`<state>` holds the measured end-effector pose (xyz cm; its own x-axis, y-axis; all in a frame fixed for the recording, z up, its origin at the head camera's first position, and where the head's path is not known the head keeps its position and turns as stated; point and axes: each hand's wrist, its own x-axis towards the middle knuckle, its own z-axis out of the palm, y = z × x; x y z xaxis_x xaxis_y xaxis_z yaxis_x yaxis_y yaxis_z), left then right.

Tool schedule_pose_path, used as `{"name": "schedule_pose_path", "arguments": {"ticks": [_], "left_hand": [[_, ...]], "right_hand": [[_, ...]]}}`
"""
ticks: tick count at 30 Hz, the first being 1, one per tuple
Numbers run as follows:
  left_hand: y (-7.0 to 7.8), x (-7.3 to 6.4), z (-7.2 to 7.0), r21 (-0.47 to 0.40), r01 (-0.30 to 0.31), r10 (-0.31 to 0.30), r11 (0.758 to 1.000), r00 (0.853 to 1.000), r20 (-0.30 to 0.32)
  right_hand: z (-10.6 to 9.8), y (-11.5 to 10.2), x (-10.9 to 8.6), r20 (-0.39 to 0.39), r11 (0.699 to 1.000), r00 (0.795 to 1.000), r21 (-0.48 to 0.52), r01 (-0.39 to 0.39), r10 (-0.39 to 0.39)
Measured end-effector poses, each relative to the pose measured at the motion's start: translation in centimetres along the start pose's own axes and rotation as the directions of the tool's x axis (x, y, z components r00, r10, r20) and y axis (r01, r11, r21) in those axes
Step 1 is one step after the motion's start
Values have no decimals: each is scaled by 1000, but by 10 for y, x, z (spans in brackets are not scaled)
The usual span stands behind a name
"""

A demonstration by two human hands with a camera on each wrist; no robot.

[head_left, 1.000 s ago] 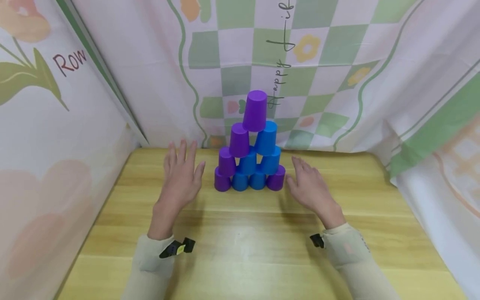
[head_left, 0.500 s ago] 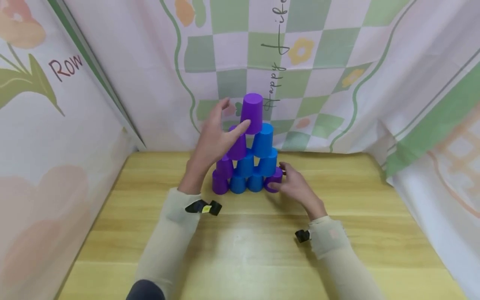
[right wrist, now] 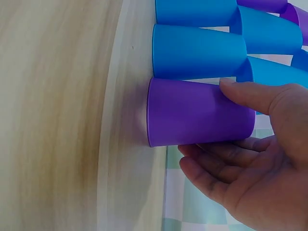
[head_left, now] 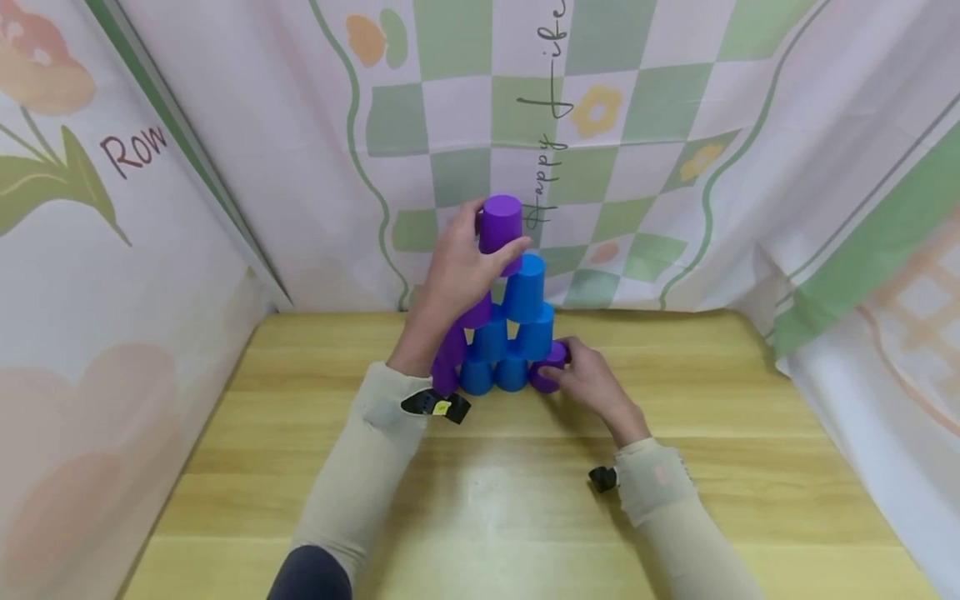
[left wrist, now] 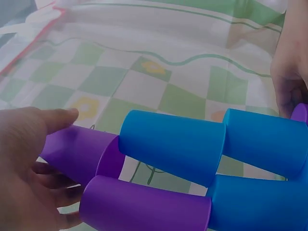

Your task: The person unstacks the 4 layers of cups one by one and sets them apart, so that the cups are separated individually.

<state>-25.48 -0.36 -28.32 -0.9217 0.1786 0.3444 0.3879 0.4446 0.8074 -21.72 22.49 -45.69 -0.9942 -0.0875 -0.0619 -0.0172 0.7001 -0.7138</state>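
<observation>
Upside-down purple and blue plastic cups form a four-row pyramid on the table. At its peak stands a purple cup (head_left: 501, 223), and my left hand (head_left: 457, 271) grips it from the left, thumb across the front and fingers behind. The left wrist view shows this cup (left wrist: 79, 149) with its rim right at the blue cup (left wrist: 171, 144) below. My right hand (head_left: 596, 385) holds the purple cup (right wrist: 197, 113) at the right end of the bottom row, thumb on one side and fingers on the other. My left hand and forearm partly hide the purple cups on the left side.
The wooden table (head_left: 487, 508) extends in front of the pyramid. Close behind hangs a checkered curtain (head_left: 525, 108), with more printed cloth (head_left: 150, 275) along the left side and on the right. A small black camera (head_left: 450, 407) sits at the left wrist.
My left hand has risen from beside the pyramid to the top cup and taken hold of it. My right hand has moved left onto the bottom right cup. The cups still stand stacked.
</observation>
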Motion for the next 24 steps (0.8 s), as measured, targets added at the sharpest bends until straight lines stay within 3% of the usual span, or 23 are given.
{"name": "schedule_pose_path", "arguments": {"ticks": [8,13,16,20,24], "left_hand": [[0,-5,-3,-21,-10,10,1000,1000,-10],[0,-18,-21,-82,-32,24,996,996,-90],[-6,-29,-37,-133,-95,71,987,983,-171],[-20,-43,-58,-169,-199,145,965,947,-287],[-33,-53,-74,-160,-211,141,964,921,-363]], "right_hand": [[-1,2,0,5,1000,1000,-6,-5,5],[0,4,1,18,1000,1000,1,-11,11],[1,5,1,17,1000,1000,11,-3,2],[2,6,1,18,1000,1000,18,3,-3],[2,7,1,16,1000,1000,9,2,-3]]}}
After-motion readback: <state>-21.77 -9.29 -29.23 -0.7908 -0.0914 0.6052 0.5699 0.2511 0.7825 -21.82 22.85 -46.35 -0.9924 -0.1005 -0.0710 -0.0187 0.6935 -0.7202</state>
